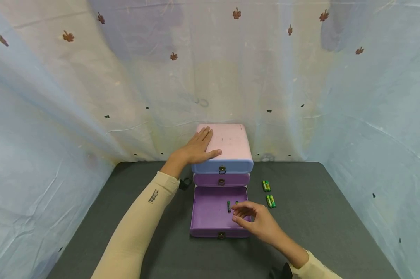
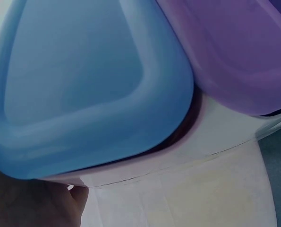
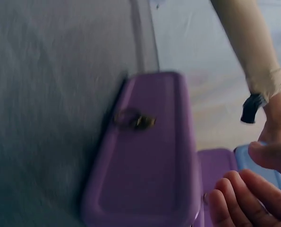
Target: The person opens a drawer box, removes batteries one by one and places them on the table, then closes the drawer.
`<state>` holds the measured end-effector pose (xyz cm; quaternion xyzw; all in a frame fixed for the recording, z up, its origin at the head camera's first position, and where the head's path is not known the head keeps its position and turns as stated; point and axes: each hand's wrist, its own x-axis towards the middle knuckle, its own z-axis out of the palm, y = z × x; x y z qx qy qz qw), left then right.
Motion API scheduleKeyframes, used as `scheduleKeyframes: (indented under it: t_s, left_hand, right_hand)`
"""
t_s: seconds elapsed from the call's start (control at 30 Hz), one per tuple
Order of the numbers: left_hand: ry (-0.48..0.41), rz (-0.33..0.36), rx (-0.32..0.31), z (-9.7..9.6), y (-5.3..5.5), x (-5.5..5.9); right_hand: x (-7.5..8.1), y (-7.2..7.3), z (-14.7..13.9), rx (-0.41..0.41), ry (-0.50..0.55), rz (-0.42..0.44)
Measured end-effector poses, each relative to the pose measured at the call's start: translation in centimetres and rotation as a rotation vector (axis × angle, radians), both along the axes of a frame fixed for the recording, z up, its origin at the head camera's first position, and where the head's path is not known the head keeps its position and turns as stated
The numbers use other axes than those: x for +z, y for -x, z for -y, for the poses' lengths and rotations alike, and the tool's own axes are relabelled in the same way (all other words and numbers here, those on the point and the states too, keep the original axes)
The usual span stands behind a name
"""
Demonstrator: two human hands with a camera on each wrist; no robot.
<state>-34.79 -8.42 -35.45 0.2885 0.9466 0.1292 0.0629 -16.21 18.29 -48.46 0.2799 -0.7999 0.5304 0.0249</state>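
My left hand [image 1: 198, 149] rests on the pink top of a small three-drawer cabinet [image 1: 230, 141], fingers spread. In the left wrist view a bit of that hand [image 2: 60, 203] shows beside the blue drawer front [image 2: 83, 61]. The bottom purple drawer [image 1: 208, 217] is pulled far out. Over its right side is my right hand [image 1: 258, 221], fingers loosely bent, thumb apart, nothing visible between them. A small dark-and-green battery [image 1: 228, 206] lies in the drawer. Near my right fingertips a second battery [image 1: 236, 202] is mostly hidden.
Two pairs of green batteries, a far pair [image 1: 266, 186] and a near pair [image 1: 270, 201], lie on the dark table [image 1: 300, 232] right of the cabinet. The middle purple drawer [image 1: 206, 179] sticks out slightly beyond the blue one. A pale patterned curtain [image 1: 213, 77] hangs behind and at both sides.
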Motion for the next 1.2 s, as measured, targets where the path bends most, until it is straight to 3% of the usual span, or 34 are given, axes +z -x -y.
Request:
scheduleKeyframes:
  t_s: [0.3, 0.53, 0.87, 1.2]
  left_hand:
    - [0.006, -0.005, -0.002, 0.0, 0.0, 0.1]
    - [-0.010, -0.021, -0.005, 0.0, -0.2, 0.2]
    - [-0.009, -0.025, -0.005, -0.1, 0.0, -0.1]
    - [-0.018, -0.020, -0.001, -0.1, -0.3, 0.2]
  right_hand:
    - [-0.8, 2.8, 0.1, -0.060, -0.204, -0.106]
    - [-1.9, 4.5, 0.3, -0.030, -0.278, -0.148]
    - [-3.2, 5.9, 0.5, -0.008, -0.333, -0.171]
    - [-3.9, 6.7, 1.2, -0.073, -0.462, -0.240]
